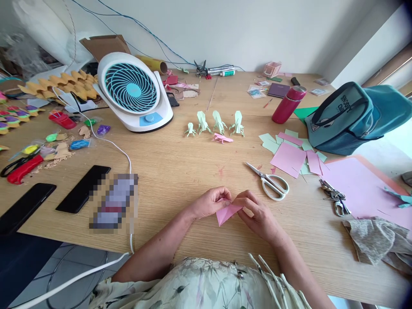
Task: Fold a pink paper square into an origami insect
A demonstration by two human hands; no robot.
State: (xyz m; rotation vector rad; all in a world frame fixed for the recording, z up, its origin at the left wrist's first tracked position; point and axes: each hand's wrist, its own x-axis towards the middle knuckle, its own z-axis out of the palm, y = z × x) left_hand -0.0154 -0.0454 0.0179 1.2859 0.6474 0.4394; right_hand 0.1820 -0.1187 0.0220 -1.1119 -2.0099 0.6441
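Between my two hands is a small folded piece of pink paper (224, 215), its pointed end hanging down toward me. My left hand (212, 201) pinches its upper left side, and the fingers of my right hand (256, 211) are closed on its right corner. White-handled scissors (274, 185) lie just beyond my right hand, blades toward the far left. Farther back stand several pale green folded-paper figures (219, 122) in a row. A pink folded-paper figure (222, 137) lies in front of them.
A white fan (150, 118) stands at the back left, near phones (84, 189) and a white cable. On the right are a red bottle (287, 105), a teal bag (344, 124), loose pink paper (288, 159), keys (335, 196) and a grey cloth (380, 240).
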